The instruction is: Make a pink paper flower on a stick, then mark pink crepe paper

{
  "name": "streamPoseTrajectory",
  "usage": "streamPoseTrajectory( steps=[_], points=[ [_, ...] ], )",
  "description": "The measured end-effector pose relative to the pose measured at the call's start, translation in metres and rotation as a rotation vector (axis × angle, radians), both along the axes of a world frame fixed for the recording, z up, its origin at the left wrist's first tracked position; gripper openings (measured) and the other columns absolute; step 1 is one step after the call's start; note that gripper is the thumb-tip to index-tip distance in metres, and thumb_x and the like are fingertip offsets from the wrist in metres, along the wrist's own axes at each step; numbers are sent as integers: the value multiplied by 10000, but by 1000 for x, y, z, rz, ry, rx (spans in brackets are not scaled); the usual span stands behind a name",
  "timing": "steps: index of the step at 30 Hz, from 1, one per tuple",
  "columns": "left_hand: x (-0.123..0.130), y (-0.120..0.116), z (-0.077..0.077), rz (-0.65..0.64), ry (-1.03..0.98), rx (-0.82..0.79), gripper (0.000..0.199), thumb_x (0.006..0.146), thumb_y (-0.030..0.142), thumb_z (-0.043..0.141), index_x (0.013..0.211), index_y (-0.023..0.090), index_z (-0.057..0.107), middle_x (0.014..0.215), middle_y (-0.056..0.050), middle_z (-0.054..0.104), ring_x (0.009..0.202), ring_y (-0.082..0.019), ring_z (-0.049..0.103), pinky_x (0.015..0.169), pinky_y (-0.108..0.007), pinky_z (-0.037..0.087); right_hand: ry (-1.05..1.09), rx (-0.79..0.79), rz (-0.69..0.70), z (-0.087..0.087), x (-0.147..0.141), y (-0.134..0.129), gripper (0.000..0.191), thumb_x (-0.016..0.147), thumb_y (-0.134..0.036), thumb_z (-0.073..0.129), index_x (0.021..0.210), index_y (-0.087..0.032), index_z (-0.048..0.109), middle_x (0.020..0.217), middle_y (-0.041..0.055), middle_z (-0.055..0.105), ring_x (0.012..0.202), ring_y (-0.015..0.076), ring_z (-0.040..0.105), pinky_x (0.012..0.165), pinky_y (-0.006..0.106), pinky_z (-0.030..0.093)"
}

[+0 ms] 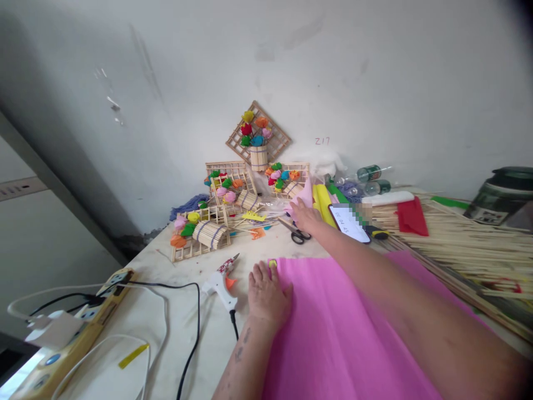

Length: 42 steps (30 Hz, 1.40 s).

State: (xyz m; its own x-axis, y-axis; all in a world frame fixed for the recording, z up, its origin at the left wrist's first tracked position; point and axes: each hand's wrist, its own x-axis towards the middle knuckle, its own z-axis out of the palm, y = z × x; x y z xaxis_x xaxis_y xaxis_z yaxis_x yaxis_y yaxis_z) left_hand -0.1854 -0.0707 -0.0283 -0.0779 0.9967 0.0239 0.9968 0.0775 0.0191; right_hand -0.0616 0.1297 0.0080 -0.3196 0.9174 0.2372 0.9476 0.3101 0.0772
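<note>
A large bright pink paper sheet (320, 328) lies across the front of the table. My left hand (268, 294) is flat and open at its upper left corner, fingertips by a small yellow piece (272, 263). My right arm stretches over the sheet, and my right hand (306, 215) has its fingers closed at a light pink paper (307, 194) that stands up in a point. Black-handled scissors (297, 235) lie just below that hand. A white glue gun (220, 286) rests left of my left hand, its nozzle pointing away.
Stick lattices with paper flowers (258, 136) stand at the wall; another lattice (200, 236) lies nearer. Rightward are yellow paper (322, 203), a phone (348, 223), a cutter knife (378, 233), red paper (412, 216) and many thin sticks (470, 244). A power strip (83, 328) and cables occupy the left.
</note>
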Motion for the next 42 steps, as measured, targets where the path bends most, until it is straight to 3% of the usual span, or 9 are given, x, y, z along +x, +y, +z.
streamPoseTrajectory(
  steps=[3, 7, 10, 18, 23, 28, 34, 39, 42],
  points=[
    [0, 1, -2, 10, -16, -14, 623, 824, 429, 291, 1341, 81, 280, 1383, -198, 266, 1271, -340, 209, 1002, -480, 179, -34, -26, 27, 3, -1, 13, 656, 741, -214, 529, 1335, -246, 255, 1399, 143, 248, 1022, 251, 530, 820, 350, 403],
    [0, 3, -2, 6, -24, -17, 622, 822, 426, 309, 1343, 88, 278, 1381, -193, 273, 1271, -345, 209, 1006, -486, 177, -39, -68, 35, 9, 2, 34, 387, 789, -128, 452, 1172, -145, 504, 1079, 167, 585, 989, 243, 556, 825, 341, 395],
    [0, 3, -3, 4, -23, -20, 620, 825, 421, 305, 1344, 83, 275, 1382, -195, 268, 1274, -344, 202, 1012, -485, 174, -15, -76, 2, 15, 7, 51, 307, 779, -121, 470, 1062, -92, 586, 1005, 176, 621, 981, 244, 564, 825, 315, 396],
    [1, 3, -2, 6, -19, -23, 619, 823, 410, 310, 1342, 73, 276, 1381, -200, 265, 1276, -345, 197, 1014, -483, 179, 138, -86, -104, 28, 27, 89, 438, 734, -160, 511, 1169, -124, 536, 1079, 144, 608, 939, 229, 580, 751, 260, 430],
    [1, 3, -1, 4, -20, -15, 616, 822, 410, 316, 1339, 76, 286, 1378, -195, 278, 1273, -344, 205, 1014, -480, 181, 242, -107, -74, 34, 37, 81, 424, 746, -185, 510, 1165, -134, 547, 1096, 110, 607, 949, 197, 567, 761, 222, 425],
    [0, 4, -1, 5, -27, -13, 615, 821, 416, 323, 1336, 80, 292, 1374, -199, 284, 1265, -351, 221, 1006, -491, 186, 337, -192, -9, 30, 34, 66, 363, 749, -184, 529, 1106, -174, 593, 1003, 68, 652, 791, 147, 615, 667, 195, 463],
    [1, 2, 1, -1, -26, -36, 633, 818, 426, 304, 1338, 66, 284, 1381, -199, 270, 1273, -346, 202, 1012, -476, 174, 790, -480, 120, 37, 26, 51, 379, 775, -252, 538, 1137, -138, 546, 893, 89, 667, 579, 122, 623, 468, 191, 472],
    [0, 2, -1, 8, 0, -5, 620, 818, 419, 299, 1334, 75, 296, 1372, -193, 294, 1264, -340, 232, 998, -475, 190, 735, -286, 37, 58, 41, 41, 351, 775, -217, 521, 1116, -140, 560, 865, 74, 672, 515, 105, 594, 485, 202, 458],
    [0, 3, -1, 4, 18, 1, 623, 814, 423, 303, 1330, 75, 302, 1365, -193, 309, 1259, -340, 242, 986, -476, 200, 567, -70, -63, 68, 63, 31, 386, 776, -307, 521, 1143, -190, 549, 892, 61, 668, 636, 138, 615, 593, 237, 463]
  ],
)
